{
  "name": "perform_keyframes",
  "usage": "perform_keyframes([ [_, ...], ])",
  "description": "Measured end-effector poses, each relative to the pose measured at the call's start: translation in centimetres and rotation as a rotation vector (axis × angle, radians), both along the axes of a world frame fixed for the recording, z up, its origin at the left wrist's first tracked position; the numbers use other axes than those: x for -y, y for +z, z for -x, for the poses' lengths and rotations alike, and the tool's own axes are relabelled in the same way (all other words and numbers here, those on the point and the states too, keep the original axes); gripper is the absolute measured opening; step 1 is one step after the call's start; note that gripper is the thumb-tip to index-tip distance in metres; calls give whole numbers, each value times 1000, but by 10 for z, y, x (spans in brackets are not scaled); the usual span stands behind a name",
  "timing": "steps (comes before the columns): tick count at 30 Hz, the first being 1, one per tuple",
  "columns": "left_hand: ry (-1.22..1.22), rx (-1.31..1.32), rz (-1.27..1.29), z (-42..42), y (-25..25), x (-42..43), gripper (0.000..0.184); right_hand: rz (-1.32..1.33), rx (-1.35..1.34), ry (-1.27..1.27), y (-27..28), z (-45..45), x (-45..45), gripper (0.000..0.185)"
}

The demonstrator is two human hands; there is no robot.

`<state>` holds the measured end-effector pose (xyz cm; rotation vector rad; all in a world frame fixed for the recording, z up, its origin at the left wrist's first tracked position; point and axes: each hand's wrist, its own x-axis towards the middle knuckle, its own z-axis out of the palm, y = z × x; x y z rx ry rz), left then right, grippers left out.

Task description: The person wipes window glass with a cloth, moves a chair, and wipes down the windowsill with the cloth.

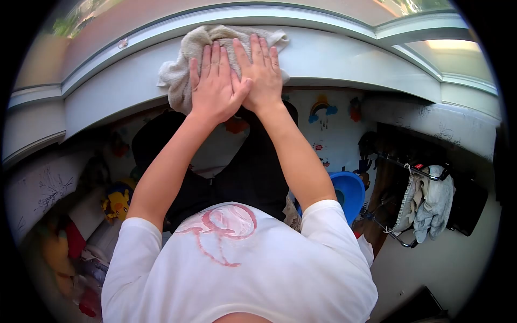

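Observation:
A crumpled beige towel [180, 72] lies on the white windowsill [344, 59], with part of it drooping over the front edge. My left hand [215, 86] rests flat on it, fingers stretched toward the window. Beside it, my right hand [262, 75] also presses flat on the cloth with its fingers extended. The two hands touch near my left thumb. Neither is gripped around the fabric, and the cloth under my palms is hidden.
The window frame [215, 15] runs behind the sill. Below on the right are a blue basin [350, 194] and a rack holding grey cloths [433, 202]. To the left sit a yellow toy [117, 204] and assorted items. Stickers [322, 110] decorate the wall under the sill.

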<state>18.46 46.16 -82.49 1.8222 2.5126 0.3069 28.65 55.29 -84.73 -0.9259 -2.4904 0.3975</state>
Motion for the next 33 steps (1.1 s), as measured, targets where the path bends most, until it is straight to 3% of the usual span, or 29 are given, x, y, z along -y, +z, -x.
perform_keyframes([
  [4,-89,24,-2,-41,-7,-63,92,3,124,-150,-8,-53,-47,77],
  [7,-92,151,-11,-35,-1,-70,89,-9,91,-195,1,-50,-56,72],
  [10,-74,76,-91,-13,-6,-55,81,-126,149,-88,-8,-20,-47,69],
  [19,99,-183,-54,78,10,45,69,-85,59,61,7,86,36,69],
  [24,215,-140,-205,117,11,85,57,-61,-36,156,10,133,70,65],
  [29,280,-138,-282,120,11,70,41,7,-78,131,11,115,64,64],
  [33,176,-127,-315,75,9,39,45,-18,-47,61,8,68,35,66],
])
